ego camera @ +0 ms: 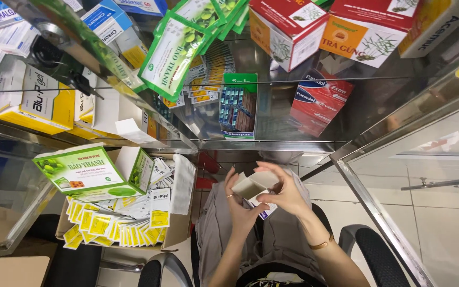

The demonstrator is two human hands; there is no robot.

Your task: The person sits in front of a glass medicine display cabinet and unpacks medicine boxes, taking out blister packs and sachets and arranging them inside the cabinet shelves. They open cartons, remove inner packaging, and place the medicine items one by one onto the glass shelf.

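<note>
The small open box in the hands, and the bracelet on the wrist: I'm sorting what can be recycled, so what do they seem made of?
The small open box, held between the left hand and right hand, looks like thin matte white cardboard: folded flaps, sharp creases. The bracelet looks like polished gold-coloured metal, though its small size leaves that uncertain.

Glass counter [272,143] just above hands [264,199]

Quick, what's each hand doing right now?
Left hand: closed on the small white box, holding it from below.
Right hand: gripping the same box's open flap.
</note>
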